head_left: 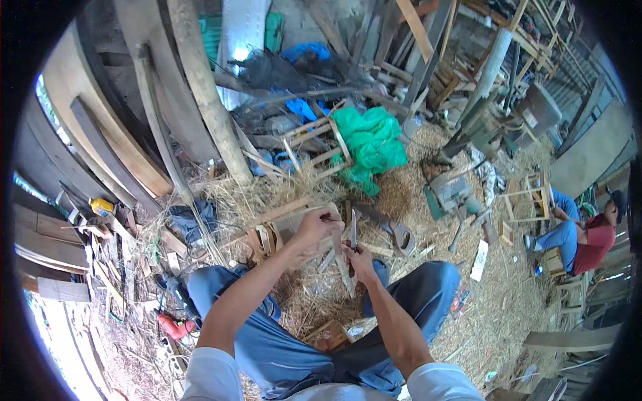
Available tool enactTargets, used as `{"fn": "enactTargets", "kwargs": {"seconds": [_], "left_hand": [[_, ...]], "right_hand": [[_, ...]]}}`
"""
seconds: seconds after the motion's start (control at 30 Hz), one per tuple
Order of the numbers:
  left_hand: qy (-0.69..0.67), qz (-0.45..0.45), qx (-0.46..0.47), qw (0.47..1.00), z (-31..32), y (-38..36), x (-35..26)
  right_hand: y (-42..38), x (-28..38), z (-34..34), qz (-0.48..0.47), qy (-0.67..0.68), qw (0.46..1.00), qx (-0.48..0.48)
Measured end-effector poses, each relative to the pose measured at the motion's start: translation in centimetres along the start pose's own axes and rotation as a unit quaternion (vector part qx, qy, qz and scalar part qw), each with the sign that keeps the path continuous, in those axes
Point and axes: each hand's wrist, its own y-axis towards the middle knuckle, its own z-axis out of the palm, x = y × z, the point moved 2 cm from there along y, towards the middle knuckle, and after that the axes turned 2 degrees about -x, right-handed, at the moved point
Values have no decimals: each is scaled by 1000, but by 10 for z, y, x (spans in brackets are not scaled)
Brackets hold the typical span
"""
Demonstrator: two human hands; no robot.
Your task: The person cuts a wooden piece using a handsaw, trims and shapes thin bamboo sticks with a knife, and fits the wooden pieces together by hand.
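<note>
My right hand (360,260) is closed round the handle of a knife (354,229), whose blade points away from me. A thin pale strip of wood (339,248) runs beside the blade, slanting down from my left hand (317,226). The left fingers are closed on its upper end. Under my hands is a wooden block or low board (287,228) among small wood pieces. A handsaw (401,235) with a wooden handle lies just right of the knife.
Shavings and straw cover the floor. A green plastic sheet (372,144) lies ahead beside a small wooden frame (314,144). A red power tool (176,326) is at my left. Another person (592,237) sits at the right near a bench machine (455,194). Long planks (107,113) lean at the left.
</note>
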Motion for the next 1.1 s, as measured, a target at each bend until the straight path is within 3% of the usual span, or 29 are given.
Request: {"fn": "enactTargets", "kwargs": {"seconds": [0.07, 0.13, 0.23, 0.27, 0.33, 0.4, 0.53, 0.67, 0.73, 0.8, 0.93, 0.97, 1.0, 1.07, 1.1], "left_hand": [[-110, -5, -110, 988, -30, -15, -36], [-159, -7, -126, 979, -60, -24, -49], [-233, 78, -206, 947, -102, -41, -58], [-289, 98, -247, 920, -115, -43, -54], [-347, 118, -289, 885, -129, -47, -55], [-431, 107, -304, 843, -143, -44, -59], [-412, 131, -292, 853, -156, -42, -63], [-376, 144, -287, 869, -157, -46, -72], [-210, 71, -310, 925, -155, -53, -74], [-154, 63, -334, 928, -145, -59, -72], [-78, 7, -321, 944, -148, -74, -46], [-259, 14, -336, 906, -141, -80, -46], [-253, 16, -339, 906, -139, -85, -45], [-336, -56, -395, 853, -145, -95, -41], [-312, -62, -357, 878, -144, -109, -59]], "right_hand": [[3, 24, 8, -10, 12, 999, 30], [-11, 76, 23, -38, -20, 996, 81], [0, 116, 50, -90, -70, 979, 167], [1, 132, 60, -99, -111, 965, 218], [-6, 166, 80, -139, -158, 952, 222], [2, 183, 97, -92, -208, 937, 263], [4, 197, 109, -96, -283, 921, 252], [6, 178, 118, -150, -178, 934, 271], [15, 164, 128, -125, -162, 944, 258], [26, 149, 144, -184, -137, 943, 242], [-1, 170, 171, -189, -125, 931, 286], [-12, 181, 171, -195, -114, 921, 316], [-14, 184, 171, -198, -109, 920, 320], [-14, 189, 171, -169, -96, 925, 327], [-13, 190, 169, -173, -93, 923, 331]]}}
